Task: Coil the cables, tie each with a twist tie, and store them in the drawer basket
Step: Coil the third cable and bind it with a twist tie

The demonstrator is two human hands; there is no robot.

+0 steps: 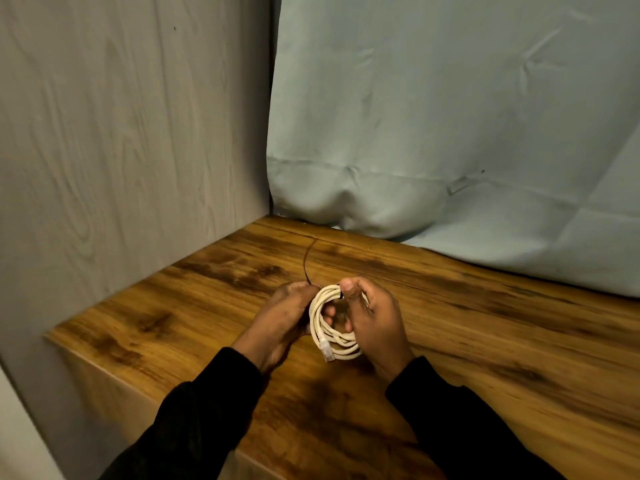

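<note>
A white cable is wound into a small coil, held just above the wooden table; its clear plug hangs at the coil's lower edge. My right hand grips the coil's right side, thumb pressed on its top where a thin dark twist tie wraps round. My left hand pinches the tie at the coil's upper left. The tie's free end curves up and away over the table.
A grey wood-grain panel rises on the left. Pale green cloth hangs behind and drapes onto the table's far edge. The table's left edge drops off near my left forearm. No drawer or basket is in view.
</note>
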